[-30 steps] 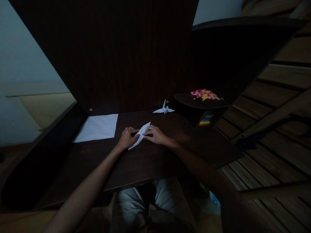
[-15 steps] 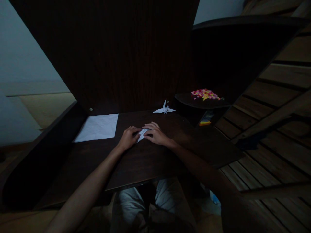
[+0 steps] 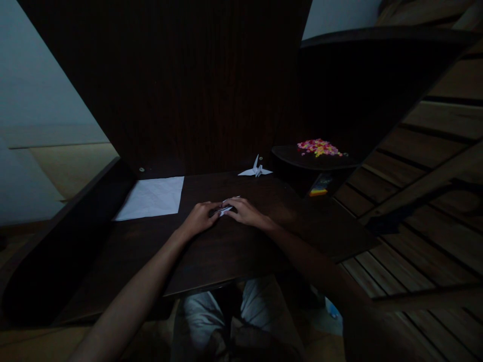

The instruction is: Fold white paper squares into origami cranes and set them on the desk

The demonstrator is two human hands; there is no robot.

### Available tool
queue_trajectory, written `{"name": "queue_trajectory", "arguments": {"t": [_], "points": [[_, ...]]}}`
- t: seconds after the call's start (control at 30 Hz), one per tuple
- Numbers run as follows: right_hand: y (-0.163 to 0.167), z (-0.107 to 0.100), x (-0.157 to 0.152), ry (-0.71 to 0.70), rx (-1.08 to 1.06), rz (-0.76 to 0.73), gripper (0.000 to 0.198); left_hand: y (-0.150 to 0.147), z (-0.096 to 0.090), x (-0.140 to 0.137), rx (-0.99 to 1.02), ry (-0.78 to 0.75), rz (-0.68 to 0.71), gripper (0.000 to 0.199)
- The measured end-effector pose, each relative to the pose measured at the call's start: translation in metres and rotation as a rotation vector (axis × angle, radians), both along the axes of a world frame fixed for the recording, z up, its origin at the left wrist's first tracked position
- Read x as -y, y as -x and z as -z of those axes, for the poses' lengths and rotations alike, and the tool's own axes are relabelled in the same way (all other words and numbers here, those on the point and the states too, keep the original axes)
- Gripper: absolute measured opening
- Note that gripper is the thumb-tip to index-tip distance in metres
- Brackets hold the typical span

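A small folded white paper (image 3: 225,209) sits between my hands at the middle of the desk, mostly covered by fingers. My left hand (image 3: 204,216) pinches its left side, thumb and forefinger pressed together. On its other side my right hand (image 3: 244,211) is closed over the paper, thumb in front and fingers behind. Beyond my hands, a finished white origami crane (image 3: 257,170) stands by the back panel with wings spread. To the left lies a flat sheet of white paper (image 3: 153,198).
The dark wooden desk (image 3: 226,256) has a raised side panel (image 3: 68,221) on the left. A low corner shelf (image 3: 302,160) on the right bears a pile of small colourful pieces (image 3: 320,147). Below it is a yellow item (image 3: 318,192). A slatted wooden structure (image 3: 433,216) stands further right.
The folded paper has turned and shows less between my fingers. My right hand's fingers have curled down around it, and my left hand has shifted slightly right.
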State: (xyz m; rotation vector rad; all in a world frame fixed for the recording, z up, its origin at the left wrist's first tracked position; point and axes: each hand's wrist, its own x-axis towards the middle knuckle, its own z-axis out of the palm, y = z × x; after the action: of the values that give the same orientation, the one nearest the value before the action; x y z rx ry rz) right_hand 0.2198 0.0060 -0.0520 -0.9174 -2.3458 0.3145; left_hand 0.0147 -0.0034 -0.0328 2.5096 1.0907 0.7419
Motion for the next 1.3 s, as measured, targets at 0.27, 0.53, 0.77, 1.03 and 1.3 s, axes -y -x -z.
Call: {"name": "queue_trajectory", "arguments": {"t": [0.27, 0.53, 0.77, 1.03, 1.3], "points": [[-0.002, -0.006, 0.002, -0.044, 0.078, -0.043, 0.017, 0.0, -0.002, 0.001, -0.041, 0.005, 0.043, 0.032], [-0.003, -0.004, 0.001, -0.011, 0.068, 0.007, 0.027, 0.003, 0.0, -0.001, -0.106, -0.029, 0.031, 0.029], [-0.001, -0.001, 0.001, -0.095, 0.044, 0.075, 0.022, 0.001, 0.0, 0.004, -0.09, -0.06, 0.014, 0.034], [0.001, -0.007, 0.007, -0.153, -0.054, 0.089, 0.018, 0.001, -0.007, 0.004, -0.018, -0.031, 0.005, 0.03], [0.001, -0.025, 0.018, -0.225, -0.346, 0.366, 0.042, 0.002, -0.01, -0.003, 0.432, 0.25, -0.248, 0.036]]}}
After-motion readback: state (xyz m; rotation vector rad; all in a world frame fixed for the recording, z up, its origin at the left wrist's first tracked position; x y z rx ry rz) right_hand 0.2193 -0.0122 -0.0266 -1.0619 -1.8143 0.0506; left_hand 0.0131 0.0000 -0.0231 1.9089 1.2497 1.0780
